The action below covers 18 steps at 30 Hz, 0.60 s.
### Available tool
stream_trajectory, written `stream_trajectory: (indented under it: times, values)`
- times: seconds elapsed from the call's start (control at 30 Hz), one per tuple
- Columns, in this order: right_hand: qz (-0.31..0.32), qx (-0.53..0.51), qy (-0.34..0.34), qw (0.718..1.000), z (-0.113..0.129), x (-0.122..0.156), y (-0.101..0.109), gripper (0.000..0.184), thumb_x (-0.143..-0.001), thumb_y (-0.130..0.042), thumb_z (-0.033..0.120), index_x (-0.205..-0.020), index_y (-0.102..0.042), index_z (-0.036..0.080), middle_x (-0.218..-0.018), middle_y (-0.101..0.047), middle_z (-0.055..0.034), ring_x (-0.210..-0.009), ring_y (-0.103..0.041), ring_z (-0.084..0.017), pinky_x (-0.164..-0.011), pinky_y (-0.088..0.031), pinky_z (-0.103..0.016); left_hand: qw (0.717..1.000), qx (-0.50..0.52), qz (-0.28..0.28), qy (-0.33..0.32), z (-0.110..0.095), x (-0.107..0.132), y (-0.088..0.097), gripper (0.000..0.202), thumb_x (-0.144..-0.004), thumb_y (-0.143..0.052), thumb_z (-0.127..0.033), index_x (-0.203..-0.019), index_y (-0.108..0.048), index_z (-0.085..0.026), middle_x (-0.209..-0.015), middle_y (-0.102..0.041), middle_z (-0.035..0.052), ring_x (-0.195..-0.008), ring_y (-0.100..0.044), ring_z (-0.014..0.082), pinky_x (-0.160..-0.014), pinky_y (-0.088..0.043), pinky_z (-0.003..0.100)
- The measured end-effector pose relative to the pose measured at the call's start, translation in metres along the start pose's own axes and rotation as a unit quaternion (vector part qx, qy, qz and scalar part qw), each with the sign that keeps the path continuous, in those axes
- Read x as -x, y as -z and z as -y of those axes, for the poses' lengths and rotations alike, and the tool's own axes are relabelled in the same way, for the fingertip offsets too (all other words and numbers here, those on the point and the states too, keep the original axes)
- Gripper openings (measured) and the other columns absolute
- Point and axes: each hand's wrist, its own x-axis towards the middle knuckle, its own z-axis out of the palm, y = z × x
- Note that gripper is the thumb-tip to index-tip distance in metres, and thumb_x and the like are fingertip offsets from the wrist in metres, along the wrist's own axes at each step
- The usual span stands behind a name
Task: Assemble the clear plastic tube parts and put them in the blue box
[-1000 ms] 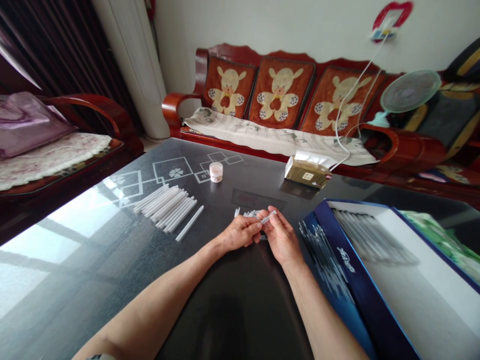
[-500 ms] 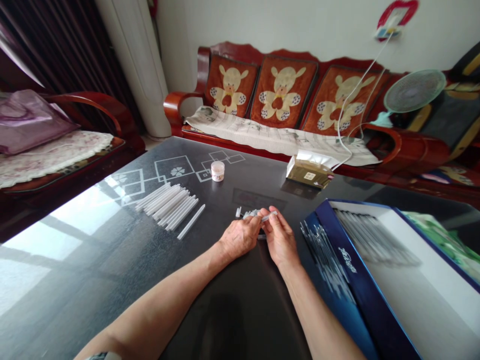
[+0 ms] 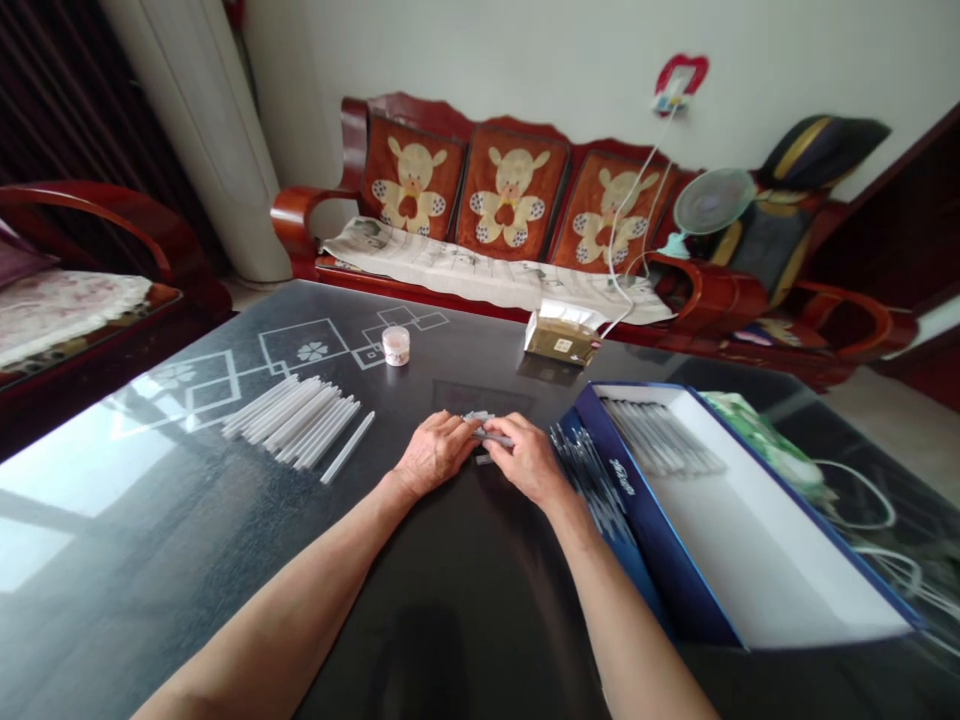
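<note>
My right hand (image 3: 526,462) is closed, thumb and fingers pinching a slim greyish pen barrel (image 3: 498,438) that points left. Beside it, my left hand (image 3: 435,452) has its fingers bent together at the barrel's left end, by a small heap of short whitish pieces (image 3: 477,416); whatever is between those fingertips is hidden. Another short piece (image 3: 484,460) lies just below the hands. To the left, several white pen barrels (image 3: 296,420) lie side by side, with a single white barrel (image 3: 348,447) apart from them. Thin dark pen refills (image 3: 592,475) lie right of my right hand.
An open blue box (image 3: 720,570) with a white inside holds a row of pens (image 3: 660,437) at its far end. A small round tub (image 3: 396,346) and a tissue pack (image 3: 562,335) stand farther back. Green packaging (image 3: 761,435) and white cables (image 3: 892,570) lie beyond the box.
My view has swung to the right. Both hands have come lower, close to the heap; the white piece held up between them before is now replaced in view by a greyish barrel in the right hand.
</note>
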Motion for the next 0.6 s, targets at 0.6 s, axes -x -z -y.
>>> stream_trajectory:
  times: [0.6]
  values:
    - [-0.119,0.383,-0.374,0.836,-0.145,0.051,0.204,0.025,-0.075,-0.057,0.026,-0.088,-0.077,0.018,-0.086,-0.071,-0.0115,-0.075,-0.064,-0.023,-0.071,-0.048,-0.032,0.948,0.054,-0.222,0.223,0.031,0.003,-0.010,0.030,-0.093,-0.041,-0.033,-0.108,-0.063,-0.020,-0.104,-0.067,0.0069,-0.099,-0.060,0.0209,-0.090,-0.048,0.033]
